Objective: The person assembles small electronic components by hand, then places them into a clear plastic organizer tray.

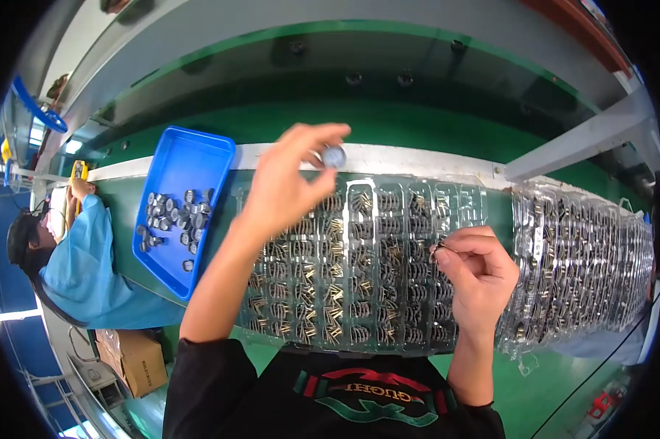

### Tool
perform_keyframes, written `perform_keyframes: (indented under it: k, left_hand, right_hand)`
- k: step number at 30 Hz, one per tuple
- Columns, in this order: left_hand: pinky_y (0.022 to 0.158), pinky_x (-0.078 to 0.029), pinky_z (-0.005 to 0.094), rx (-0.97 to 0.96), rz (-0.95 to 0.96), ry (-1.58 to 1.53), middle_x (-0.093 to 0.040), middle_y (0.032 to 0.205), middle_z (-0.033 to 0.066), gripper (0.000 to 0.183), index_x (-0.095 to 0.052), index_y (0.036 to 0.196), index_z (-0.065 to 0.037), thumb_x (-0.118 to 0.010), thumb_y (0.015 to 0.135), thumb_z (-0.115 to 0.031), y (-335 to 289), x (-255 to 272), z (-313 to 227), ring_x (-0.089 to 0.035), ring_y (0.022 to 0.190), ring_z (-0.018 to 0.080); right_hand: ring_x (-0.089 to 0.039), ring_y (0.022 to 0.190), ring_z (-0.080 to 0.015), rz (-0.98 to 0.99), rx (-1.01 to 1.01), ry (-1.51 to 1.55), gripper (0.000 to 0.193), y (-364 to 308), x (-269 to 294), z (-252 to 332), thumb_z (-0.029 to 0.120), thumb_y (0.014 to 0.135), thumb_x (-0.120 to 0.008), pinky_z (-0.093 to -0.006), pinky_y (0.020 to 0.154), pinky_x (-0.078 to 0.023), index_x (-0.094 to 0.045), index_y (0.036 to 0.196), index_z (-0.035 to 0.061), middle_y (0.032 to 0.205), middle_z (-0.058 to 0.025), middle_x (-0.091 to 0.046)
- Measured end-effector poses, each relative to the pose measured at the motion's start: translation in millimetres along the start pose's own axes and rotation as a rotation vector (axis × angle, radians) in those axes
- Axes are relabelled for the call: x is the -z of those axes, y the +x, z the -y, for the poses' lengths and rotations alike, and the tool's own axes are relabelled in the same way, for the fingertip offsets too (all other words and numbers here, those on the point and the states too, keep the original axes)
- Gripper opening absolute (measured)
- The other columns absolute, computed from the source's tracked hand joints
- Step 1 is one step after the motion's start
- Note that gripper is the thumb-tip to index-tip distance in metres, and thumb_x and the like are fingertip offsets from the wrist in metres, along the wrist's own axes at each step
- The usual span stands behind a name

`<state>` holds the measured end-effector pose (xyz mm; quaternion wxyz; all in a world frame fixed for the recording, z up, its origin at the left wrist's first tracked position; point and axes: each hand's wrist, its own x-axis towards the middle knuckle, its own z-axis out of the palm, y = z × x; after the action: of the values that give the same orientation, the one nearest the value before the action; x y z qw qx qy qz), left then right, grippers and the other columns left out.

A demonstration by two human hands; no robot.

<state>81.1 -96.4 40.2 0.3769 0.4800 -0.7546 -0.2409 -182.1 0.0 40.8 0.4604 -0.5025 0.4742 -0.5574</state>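
Note:
My left hand (290, 179) is raised over the far edge of the bench, a small round grey part (334, 156) held between thumb and fingers. Below it lies a clear plastic tray (366, 179) whose pockets hold small dark curved parts and brass-coloured pins. Over the right side of this tray, my right hand (484, 278) is closed in a pinch. A tiny dark piece (438, 249) shows at its fingertips, too small to name.
Left of the tray, a blue bin (231, 154) holds several round black parts. More filled clear trays (582, 263) stand at the right. Beyond the white rail runs a green belt (418, 110) with a few dark parts. A co-worker in blue (96, 263) sits at far left, near a cardboard box (134, 362).

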Motion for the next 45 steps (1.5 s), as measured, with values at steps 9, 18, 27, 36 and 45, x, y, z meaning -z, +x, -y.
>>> perform_keyframes:
  k: [9, 18, 27, 36, 45]
  left_hand:
    - [0.081, -0.052, 0.0251, 0.381, 0.153, -0.872, -0.065, 0.120, 0.0205, 0.061, -0.045, 0.135, 0.003, -0.068, 0.080, 0.014, -73, -46, -67, -0.064, 0.104, 0.0170]
    - [0.090, -0.055, 0.0325, 0.269, 0.221, -0.774, -0.062, 0.124, 0.0216, 0.055, -0.046, 0.132, 0.004, -0.065, 0.082, 0.015, -73, -50, -70, -0.060, 0.119, 0.0275]
    - [0.091, -0.055, 0.0325, 0.173, 0.141, -0.661, -0.063, 0.121, 0.0183, 0.053, -0.048, 0.130, 0.002, -0.065, 0.081, 0.017, -76, -54, -71, -0.061, 0.119, 0.0281]
    - [0.088, -0.056, 0.0299, 0.364, 0.091, -0.885, -0.065, 0.116, 0.0178, 0.043, -0.051, 0.118, 0.002, -0.069, 0.080, 0.015, -84, -53, -69, -0.066, 0.109, 0.0231]
    - [0.079, -0.055, 0.0271, 0.544, -0.016, -0.529, -0.070, 0.093, 0.0089, 0.032, -0.052, 0.108, -0.003, -0.068, 0.082, 0.009, -48, -15, -27, -0.069, 0.093, 0.0160]
  right_hand:
    - [-0.067, 0.080, -0.0207, 0.077, 0.232, -0.249, 0.021, -3, -16, 4, -0.011, 0.072, -0.076, -0.0269, 0.064, -0.053, -0.071, 0.091, -0.0042, 0.093, -0.0135, -0.069]
    - [-0.065, 0.077, -0.0202, 0.129, 0.370, -0.315, 0.018, -6, -19, -1, -0.009, 0.071, -0.078, -0.0273, 0.064, -0.052, -0.072, 0.086, -0.0018, 0.089, -0.0115, -0.066]
    - [-0.057, 0.071, -0.0141, 0.054, 0.173, -0.249, 0.017, -12, -28, -1, -0.008, 0.074, -0.077, -0.0243, 0.058, -0.043, -0.071, 0.089, -0.0016, 0.087, -0.0088, -0.063]
    - [-0.057, 0.073, -0.0152, 0.033, 0.204, -0.277, 0.021, -21, -35, -17, -0.007, 0.072, -0.079, -0.0246, 0.059, -0.044, -0.075, 0.092, 0.0008, 0.086, -0.0068, -0.058]
    - [-0.061, 0.069, -0.0201, 0.080, 0.209, -0.643, 0.031, -23, 19, -29, -0.004, 0.078, -0.064, -0.0315, 0.057, -0.049, -0.069, 0.109, 0.0012, 0.086, -0.0097, -0.062]
